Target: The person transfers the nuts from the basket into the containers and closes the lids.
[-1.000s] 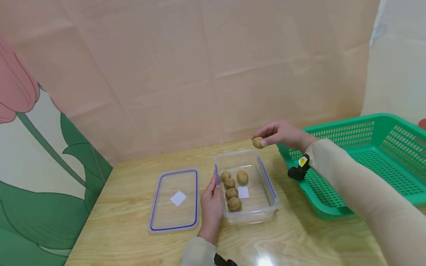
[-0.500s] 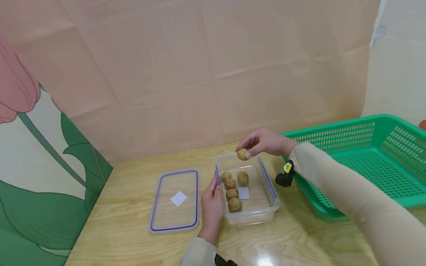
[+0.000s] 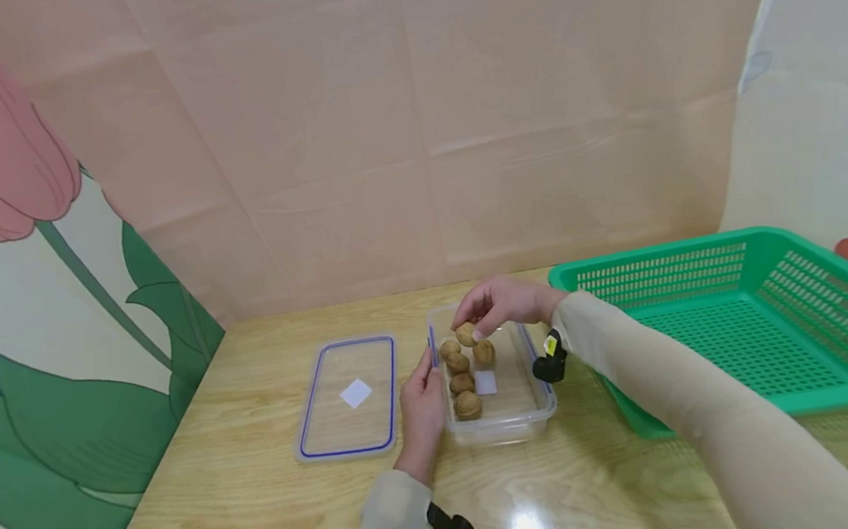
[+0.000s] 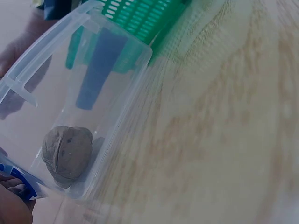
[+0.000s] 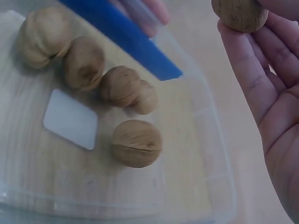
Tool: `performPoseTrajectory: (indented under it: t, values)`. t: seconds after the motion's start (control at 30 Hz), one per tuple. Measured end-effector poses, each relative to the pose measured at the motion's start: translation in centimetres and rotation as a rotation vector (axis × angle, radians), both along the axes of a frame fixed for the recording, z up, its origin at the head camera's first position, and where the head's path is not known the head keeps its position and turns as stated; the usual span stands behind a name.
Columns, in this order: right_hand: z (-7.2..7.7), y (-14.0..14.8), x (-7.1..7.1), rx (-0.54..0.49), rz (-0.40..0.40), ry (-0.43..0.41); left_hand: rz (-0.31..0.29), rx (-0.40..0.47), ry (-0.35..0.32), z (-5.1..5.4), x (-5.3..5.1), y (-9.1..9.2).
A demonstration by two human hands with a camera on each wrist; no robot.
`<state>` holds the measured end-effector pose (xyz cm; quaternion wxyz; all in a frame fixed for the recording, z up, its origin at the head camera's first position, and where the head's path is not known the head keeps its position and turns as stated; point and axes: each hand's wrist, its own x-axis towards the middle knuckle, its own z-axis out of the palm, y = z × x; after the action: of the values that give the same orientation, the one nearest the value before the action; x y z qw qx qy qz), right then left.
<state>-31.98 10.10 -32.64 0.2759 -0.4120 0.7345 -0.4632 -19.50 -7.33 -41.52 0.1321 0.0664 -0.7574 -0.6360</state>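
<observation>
Right hand (image 3: pixel 507 301) pinches a walnut (image 3: pixel 465 333) over the box (image 3: pixel 499 421), whose side the left hand (image 3: pixel 422 410) grips; premature release could make it bounce off the nuts (image 3: pixel 468 405) below

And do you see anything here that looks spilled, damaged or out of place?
Nothing looks spilled or damaged. One thing seems askew: the white square on the lid sits turned like a diamond, while the second square at the bottom of the clear box lies roughly straight.

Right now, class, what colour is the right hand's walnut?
Brown: the walnut shows best in the right wrist view, though cropped.
</observation>
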Motion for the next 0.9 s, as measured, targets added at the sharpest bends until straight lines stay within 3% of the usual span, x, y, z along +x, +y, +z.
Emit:
performPoseTrajectory:
  t: [0.4, 0.9]
  values:
    - [-1.7, -1.9, 0.2, 0.198, 0.141, -0.048, 0.011, -0.014, 0.006, -0.2, 0.0, 0.0]
    - [-3.1, -3.0, -0.7, 0.288, 0.148, 0.004, 0.008, -0.012, -0.014, -0.1, -0.1, -0.1]
